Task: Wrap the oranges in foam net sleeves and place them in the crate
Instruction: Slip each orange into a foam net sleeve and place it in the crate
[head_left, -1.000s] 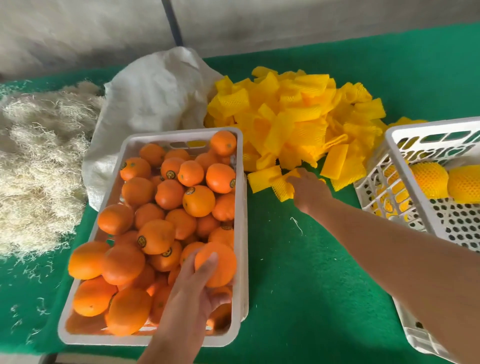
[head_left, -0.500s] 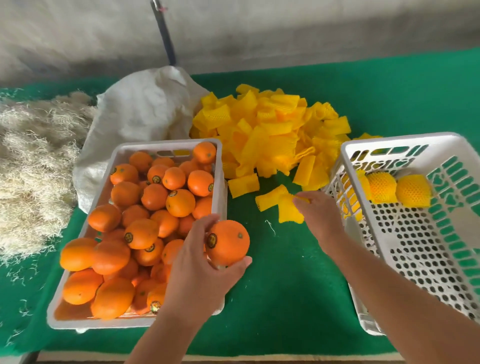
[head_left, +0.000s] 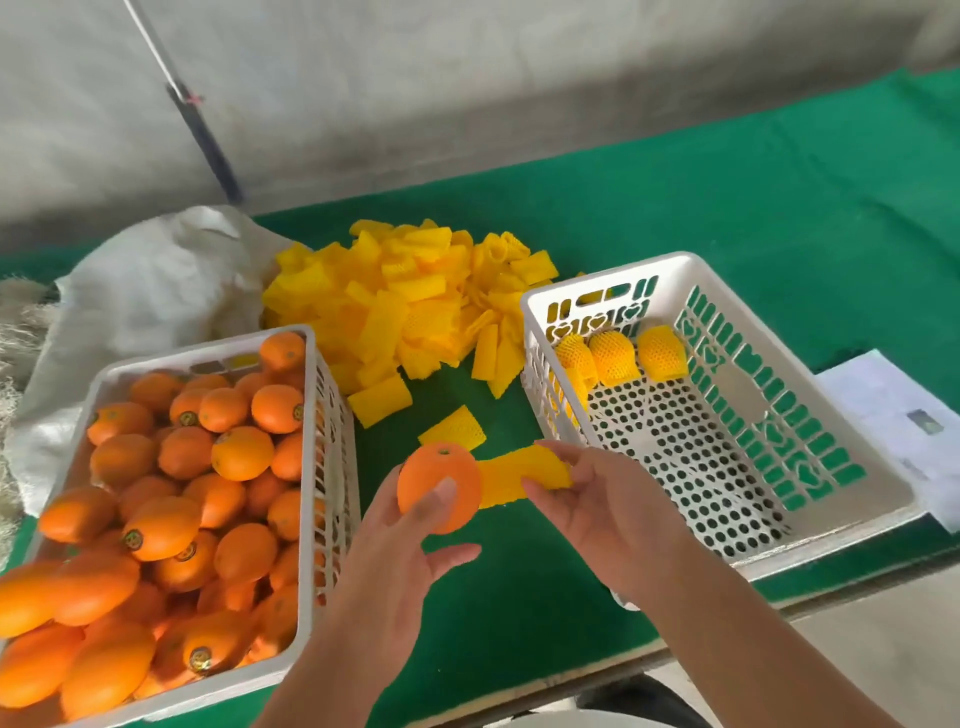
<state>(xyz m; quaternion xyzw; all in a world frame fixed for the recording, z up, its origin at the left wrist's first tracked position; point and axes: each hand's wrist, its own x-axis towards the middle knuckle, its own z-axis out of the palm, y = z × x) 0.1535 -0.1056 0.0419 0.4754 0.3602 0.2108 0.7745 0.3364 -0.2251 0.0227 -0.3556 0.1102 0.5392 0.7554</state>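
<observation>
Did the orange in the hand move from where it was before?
Yes. The orange, held by the left hand, has moved right, away from the full orange crate, out over the green mat toward the foam sleeve.

Bright, soft daylight; warped, blurry edges

Both forearms and hands bare, nothing worn.

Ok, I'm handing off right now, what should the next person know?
Left hand holds a bare orange over the green mat; right hand pinches a foam net sleeve beside it, not yet on.
Done: three wrapped oranges sit at the far end of the right crate.
Left: sleeve this one, crate it, then work through the full left crate. Spare sleeves are piled behind.
</observation>
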